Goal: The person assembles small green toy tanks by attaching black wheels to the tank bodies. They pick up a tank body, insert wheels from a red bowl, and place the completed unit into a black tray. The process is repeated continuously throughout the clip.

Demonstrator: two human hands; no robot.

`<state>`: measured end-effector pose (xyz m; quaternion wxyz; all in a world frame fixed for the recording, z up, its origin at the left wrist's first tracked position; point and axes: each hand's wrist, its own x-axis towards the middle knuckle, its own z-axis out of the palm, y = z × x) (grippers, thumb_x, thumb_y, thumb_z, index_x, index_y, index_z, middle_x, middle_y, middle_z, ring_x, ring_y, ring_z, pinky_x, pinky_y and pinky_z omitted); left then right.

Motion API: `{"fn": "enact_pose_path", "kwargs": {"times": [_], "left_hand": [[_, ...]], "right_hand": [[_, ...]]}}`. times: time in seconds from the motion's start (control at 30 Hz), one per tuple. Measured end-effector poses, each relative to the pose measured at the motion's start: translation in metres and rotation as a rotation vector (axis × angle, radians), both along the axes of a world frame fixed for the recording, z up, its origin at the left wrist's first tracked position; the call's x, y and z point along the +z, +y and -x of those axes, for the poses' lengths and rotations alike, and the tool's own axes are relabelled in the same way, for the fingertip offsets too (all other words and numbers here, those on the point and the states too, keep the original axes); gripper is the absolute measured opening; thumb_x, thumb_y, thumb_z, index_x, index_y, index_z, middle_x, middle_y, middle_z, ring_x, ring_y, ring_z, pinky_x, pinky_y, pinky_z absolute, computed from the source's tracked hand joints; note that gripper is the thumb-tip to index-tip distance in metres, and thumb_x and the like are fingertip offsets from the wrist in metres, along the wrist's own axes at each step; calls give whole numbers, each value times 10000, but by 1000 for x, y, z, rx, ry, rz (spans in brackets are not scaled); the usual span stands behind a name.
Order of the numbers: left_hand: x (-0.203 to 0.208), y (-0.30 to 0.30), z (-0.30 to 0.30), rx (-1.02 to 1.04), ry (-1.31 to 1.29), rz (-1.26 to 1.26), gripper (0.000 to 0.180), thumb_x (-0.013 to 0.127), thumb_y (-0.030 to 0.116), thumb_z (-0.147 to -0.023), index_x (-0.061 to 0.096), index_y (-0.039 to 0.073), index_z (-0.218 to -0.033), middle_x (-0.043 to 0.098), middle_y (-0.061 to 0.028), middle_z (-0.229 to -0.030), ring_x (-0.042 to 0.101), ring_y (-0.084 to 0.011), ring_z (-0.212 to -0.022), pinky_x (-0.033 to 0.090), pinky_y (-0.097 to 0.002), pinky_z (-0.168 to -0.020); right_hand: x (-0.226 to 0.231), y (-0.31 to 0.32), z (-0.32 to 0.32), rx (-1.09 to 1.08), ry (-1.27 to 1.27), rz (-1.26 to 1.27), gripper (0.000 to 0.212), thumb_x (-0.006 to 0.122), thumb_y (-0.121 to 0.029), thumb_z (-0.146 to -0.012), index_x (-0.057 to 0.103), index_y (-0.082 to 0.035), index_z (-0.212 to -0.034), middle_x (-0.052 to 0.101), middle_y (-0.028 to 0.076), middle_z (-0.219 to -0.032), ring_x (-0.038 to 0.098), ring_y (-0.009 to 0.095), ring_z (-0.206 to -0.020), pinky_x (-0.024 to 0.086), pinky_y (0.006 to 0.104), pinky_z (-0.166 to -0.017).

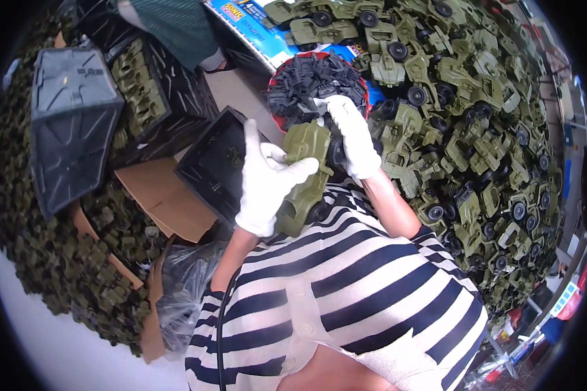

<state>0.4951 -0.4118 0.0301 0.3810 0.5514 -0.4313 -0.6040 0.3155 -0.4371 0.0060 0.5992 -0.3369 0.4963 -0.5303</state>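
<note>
Background: lettered blue packaging (261, 38); left grip (267, 186) on olive toy vehicle (308, 141).

Pale, smooth surface (52, 319) at lower left, floor or wall unclear. Flat beige-grey patch (241, 94) near top centre, beside dark plastic crates (75, 130). Brown cardboard flaps (166, 199) below crates. Far right edge: blurred clutter (571, 303), red and blue patches. Light bright, cool; darker shadow between crates.
</note>
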Motion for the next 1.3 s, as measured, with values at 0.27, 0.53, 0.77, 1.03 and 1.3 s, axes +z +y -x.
{"fn": "enact_pose_path", "kwargs": {"times": [0.27,0.53,0.77,1.03,1.3], "left_hand": [[-23,-2,-20,-267,579,-125,936,777,-25,-726,268,38,-1509,478,-122,-1396,507,-204,-1253,444,-365,-1036],[-10,0,-19,-337,115,98,1050,884,198,-661,278,-26,-1488,574,-171,-1319,598,-202,-1150,473,-329,-993],[-10,2,-30,-346,217,48,1024,880,183,-662,307,-27,-1484,585,-151,-1309,582,-184,-1166,452,-324,-1008],[-27,4,-34,-330,272,-43,1007,860,141,-709,256,-72,-1487,550,-143,-1337,556,-170,-1184,445,-303,-1005],[-25,0,-33,-289,349,-103,959,829,130,-753,248,-75,-1488,551,-135,-1328,565,-172,-1161,457,-304,-988]], "right_hand": [[11,-23,2,0,-146,-128,262,488,-278,-1010,605,-57,-1088,632,57,-892,599,133,-605,448,245,-509],[27,-39,9,372,758,419,330,489,-319,-1009,669,-54,-1090,680,68,-950,631,149,-816,509,319,-736],[7,-29,34,749,5,181,526,598,-302,-946,521,-37,-1394,635,67,-1219,582,140,-982,461,273,-865],[-14,-22,36,696,79,-31,487,597,-293,-960,543,-54,-1382,598,-69,-908,428,33,-730,358,191,-645],[-37,-21,35,659,74,48,502,601,-303,-955,541,-35,-1375,632,2,-1172,503,65,-895,412,223,-807]]}}
